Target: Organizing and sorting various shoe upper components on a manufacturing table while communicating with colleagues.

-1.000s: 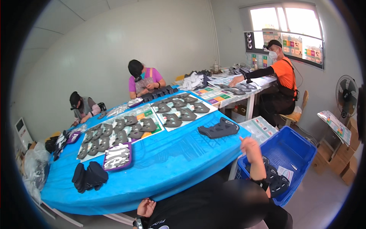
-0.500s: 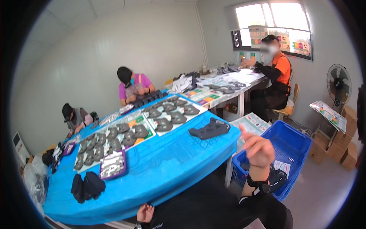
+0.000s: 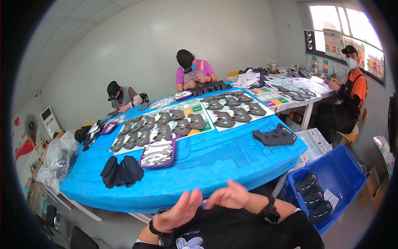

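Observation:
My left hand [image 3: 180,211] is raised in front of my body at the table's near edge, its fingers stretched out and nothing in it. Close beside it, my right hand [image 3: 227,196] is also open and empty, palm turned toward the left one. Ahead lies the blue-covered table [image 3: 215,166]. On it, a stack of black rounded pads [image 3: 121,171] sits at the near left, next to a purple tray [image 3: 174,150] of white strips. Grey cut-out pads [image 3: 180,127] lie in rows on printed sheets. Another stack of dark shaped pads [image 3: 274,136] rests at the right end.
A blue plastic basket [image 3: 346,166] with several dark pads [image 3: 314,197] stands on the floor at the right. Two people [image 3: 195,72] work along the far side; a third [image 3: 354,89] sits at a white table [image 3: 309,114]. Clear plastic bags [image 3: 62,151] are at the left.
My right hand has come from above the basket to the front of my body. My left hand has risen beside it. The view has swung left.

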Motion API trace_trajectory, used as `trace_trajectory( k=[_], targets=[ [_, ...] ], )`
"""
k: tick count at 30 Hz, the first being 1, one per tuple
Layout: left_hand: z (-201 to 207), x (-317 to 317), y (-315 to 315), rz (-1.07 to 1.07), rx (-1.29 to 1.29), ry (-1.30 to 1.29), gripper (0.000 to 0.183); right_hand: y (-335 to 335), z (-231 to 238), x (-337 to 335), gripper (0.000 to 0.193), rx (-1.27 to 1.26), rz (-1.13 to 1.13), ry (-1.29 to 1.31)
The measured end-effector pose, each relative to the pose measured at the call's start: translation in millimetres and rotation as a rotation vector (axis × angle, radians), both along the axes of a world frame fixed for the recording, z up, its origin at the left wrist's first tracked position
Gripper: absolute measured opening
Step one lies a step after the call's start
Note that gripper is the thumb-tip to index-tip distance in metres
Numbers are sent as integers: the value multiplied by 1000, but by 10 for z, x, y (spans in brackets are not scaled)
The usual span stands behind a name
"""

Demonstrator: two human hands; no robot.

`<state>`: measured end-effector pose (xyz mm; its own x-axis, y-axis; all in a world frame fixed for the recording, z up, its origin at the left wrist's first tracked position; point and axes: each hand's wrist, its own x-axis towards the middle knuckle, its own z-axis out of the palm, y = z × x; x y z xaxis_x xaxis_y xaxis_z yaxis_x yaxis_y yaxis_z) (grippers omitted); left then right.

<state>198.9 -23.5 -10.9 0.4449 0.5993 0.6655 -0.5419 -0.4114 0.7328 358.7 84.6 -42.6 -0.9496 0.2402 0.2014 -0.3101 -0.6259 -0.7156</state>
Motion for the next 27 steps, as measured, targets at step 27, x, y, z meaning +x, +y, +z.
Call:
trace_trajectory(
  k=[27],
  targets=[
    [-487,-266,398,538,-281,-76,52,199,290,1916,47,386,-880,806]
  ],
)
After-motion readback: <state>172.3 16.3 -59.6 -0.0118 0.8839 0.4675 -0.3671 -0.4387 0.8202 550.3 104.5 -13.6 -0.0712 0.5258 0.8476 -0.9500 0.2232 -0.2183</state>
